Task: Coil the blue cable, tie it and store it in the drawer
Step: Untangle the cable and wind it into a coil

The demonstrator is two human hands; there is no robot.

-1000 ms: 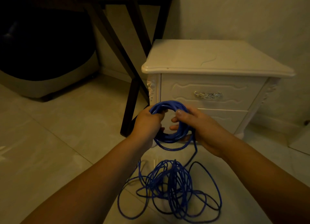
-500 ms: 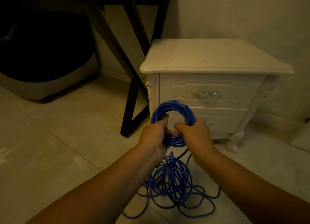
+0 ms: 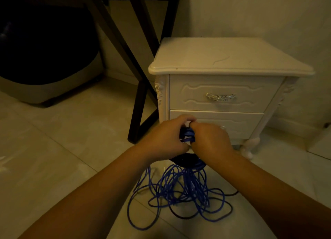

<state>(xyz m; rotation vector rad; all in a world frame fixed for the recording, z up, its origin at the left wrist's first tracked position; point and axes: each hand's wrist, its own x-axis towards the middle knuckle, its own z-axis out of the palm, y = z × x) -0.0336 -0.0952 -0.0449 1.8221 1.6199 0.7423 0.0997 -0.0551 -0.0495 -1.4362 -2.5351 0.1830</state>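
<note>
Before the drawer (image 3: pixel 241 124), left hand (image 3: pixel 164 136) and right hand (image 3: pixel 209 140), fingers (image 3: pixel 183 118) clasping blue cable (image 3: pixel 187 134), coil now lower, half hidden.

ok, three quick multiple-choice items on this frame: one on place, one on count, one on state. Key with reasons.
1. Relative to the nightstand, where do the loose loops of the blue cable lie?
A. on its top
B. on the floor in front of it
C. in an open drawer

2. How many drawer fronts does the nightstand show?
A. one
B. two
C. three

3. What state is the top drawer in?
A. shut
B. half open
C. pulled right out

Key:
1 B: the loops sprawl on the tiles below the left hand and right hand, which grip the coiled part.
2 B: two fronts are stacked under the top.
3 A: its front sits flush, and no hand is on its handle.
</note>
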